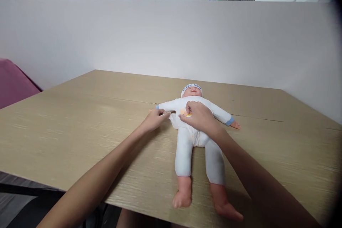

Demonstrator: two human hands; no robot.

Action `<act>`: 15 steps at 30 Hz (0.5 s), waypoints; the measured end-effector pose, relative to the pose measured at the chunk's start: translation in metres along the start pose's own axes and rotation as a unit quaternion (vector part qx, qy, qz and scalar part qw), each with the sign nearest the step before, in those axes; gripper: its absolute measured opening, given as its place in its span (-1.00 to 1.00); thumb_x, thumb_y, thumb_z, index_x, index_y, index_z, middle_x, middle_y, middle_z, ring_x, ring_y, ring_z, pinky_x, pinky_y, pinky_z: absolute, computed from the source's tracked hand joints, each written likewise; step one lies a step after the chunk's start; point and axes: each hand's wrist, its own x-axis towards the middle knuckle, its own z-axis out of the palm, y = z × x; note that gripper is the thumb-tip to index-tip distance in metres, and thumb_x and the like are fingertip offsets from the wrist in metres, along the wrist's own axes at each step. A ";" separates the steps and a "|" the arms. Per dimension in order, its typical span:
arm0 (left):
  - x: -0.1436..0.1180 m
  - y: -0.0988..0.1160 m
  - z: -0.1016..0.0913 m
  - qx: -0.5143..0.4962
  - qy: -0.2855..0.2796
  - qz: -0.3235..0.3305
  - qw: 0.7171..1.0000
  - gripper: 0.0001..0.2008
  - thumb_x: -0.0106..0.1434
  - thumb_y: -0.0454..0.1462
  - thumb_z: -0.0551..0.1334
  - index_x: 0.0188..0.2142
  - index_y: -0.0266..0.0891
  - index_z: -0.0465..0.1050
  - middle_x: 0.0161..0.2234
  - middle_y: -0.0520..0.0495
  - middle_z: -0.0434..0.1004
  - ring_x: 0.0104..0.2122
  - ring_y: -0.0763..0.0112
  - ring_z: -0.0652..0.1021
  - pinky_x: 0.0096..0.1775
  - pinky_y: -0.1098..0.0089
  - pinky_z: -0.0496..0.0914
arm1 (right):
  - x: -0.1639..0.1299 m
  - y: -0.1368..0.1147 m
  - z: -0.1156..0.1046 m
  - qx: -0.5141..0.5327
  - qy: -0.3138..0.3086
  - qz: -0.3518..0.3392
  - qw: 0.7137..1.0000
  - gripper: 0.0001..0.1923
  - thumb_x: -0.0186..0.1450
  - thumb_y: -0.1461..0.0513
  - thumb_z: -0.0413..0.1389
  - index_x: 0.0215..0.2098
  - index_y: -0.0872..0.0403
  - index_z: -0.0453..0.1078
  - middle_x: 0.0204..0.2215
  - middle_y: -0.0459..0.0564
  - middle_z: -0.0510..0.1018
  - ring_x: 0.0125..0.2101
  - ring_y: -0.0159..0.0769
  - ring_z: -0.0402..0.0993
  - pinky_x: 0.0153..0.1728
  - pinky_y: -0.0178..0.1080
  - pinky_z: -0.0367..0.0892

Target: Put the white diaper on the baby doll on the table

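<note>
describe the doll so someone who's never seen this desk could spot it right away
On the light wooden table in front of the white partition wall, the baby doll lies on its back, bare feet toward the near edge. It wears a white one-piece suit and a white cap with blue lettering. The left hand pinches its suit at the side, and the right hand rests on its chest.

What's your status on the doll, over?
Left hand pinching white cloth at the doll's side. Right hand gripping the suit at its chest. Doll on its back on the table. Nothing else near.
</note>
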 end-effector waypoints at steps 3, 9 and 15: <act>0.004 0.018 0.005 -0.072 0.012 0.004 0.997 -0.42 0.31 0.19 0.27 -0.54 -0.18 0.22 -0.51 0.05 0.28 -0.40 0.42 0.26 -0.25 0.37 0.25 | 0.001 0.001 0.001 0.000 -0.001 -0.003 1.000 -0.63 0.35 0.10 0.32 -0.37 -0.02 0.19 -0.36 -0.09 0.51 -0.31 -0.19 0.35 -0.31 -0.17 0.03; 0.020 0.045 0.029 -0.139 -0.020 0.030 0.990 -0.36 0.20 0.27 0.39 -0.54 -0.18 0.27 -0.53 0.07 0.22 -0.45 0.46 0.22 -0.36 0.37 0.10 | 0.000 0.003 -0.017 0.057 -0.045 -0.032 0.997 -0.69 0.42 0.09 0.29 -0.35 -0.02 0.28 -0.30 -0.06 0.56 -0.23 -0.16 0.46 -0.24 -0.17 0.18; 0.030 0.040 0.048 -0.206 -0.055 0.054 0.975 -0.45 0.38 0.20 0.29 -0.44 -0.21 0.39 -0.46 0.05 0.29 -0.42 0.42 0.27 -0.33 0.33 0.17 | -0.001 0.002 -0.032 0.078 -0.062 -0.058 0.993 -0.63 0.43 0.06 0.35 -0.36 -0.02 0.29 -0.29 -0.06 0.56 -0.23 -0.16 0.48 -0.22 -0.16 0.25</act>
